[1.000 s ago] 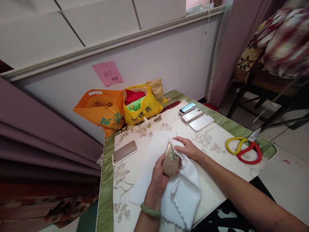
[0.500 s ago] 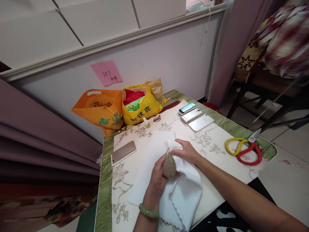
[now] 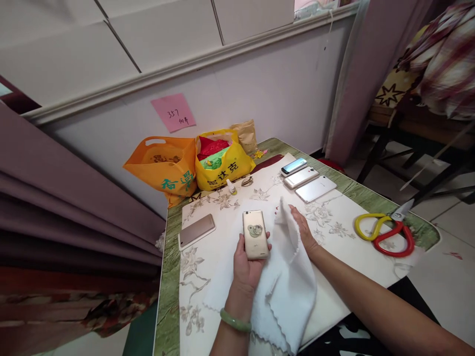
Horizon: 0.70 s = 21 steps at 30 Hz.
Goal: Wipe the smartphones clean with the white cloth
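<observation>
My left hand grips a gold phone from below, its back with a ring holder facing up. A green bangle circles that wrist. My right hand is beside the phone and holds up a fold of the white cloth, which drapes over the table's near edge. The fingers are mostly hidden behind the cloth. A second gold phone lies flat to the left on the flowered mat.
Three phones lie in a row at the far right of the mat. Red and yellow scissors rest near the right edge. Orange bag, yellow bag and a small bottle stand by the wall. Chairs stand right.
The cloth was pressed over the phone by my right hand; now that hand has drawn the cloth off to the right and the left hand holds the phone uncovered, back up.
</observation>
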### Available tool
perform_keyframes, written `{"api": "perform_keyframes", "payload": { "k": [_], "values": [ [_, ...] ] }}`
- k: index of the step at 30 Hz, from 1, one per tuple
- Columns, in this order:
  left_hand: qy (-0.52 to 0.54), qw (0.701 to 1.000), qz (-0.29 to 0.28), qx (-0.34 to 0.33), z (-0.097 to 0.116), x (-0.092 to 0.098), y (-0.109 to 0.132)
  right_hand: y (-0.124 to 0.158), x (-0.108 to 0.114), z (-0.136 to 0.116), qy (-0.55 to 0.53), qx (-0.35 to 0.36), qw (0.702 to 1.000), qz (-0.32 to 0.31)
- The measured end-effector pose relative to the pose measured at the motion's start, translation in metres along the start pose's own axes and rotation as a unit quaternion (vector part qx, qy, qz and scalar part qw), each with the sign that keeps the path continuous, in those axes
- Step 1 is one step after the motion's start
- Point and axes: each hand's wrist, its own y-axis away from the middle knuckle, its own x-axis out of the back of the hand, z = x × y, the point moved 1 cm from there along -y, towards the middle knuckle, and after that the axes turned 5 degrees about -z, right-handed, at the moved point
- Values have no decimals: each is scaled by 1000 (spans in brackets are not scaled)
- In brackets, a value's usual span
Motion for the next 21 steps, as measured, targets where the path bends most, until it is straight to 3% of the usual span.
{"api": "perform_keyframes", "payload": {
  "k": [4,9,13,15,21],
  "values": [
    [69,997,25,-25,0,4,-6,7,-10,-4,136,150,976,-80],
    [84,995,20,-47,-1,5,-6,17,-24,-1,274,319,890,-175],
    [69,996,15,-50,-2,5,-5,22,-28,-7,293,372,837,-275],
    [61,997,14,-52,-2,5,-5,22,-29,-9,293,371,825,-309],
    [74,996,5,-50,-2,3,-4,15,-30,-3,313,334,870,-182]
  ]
}}
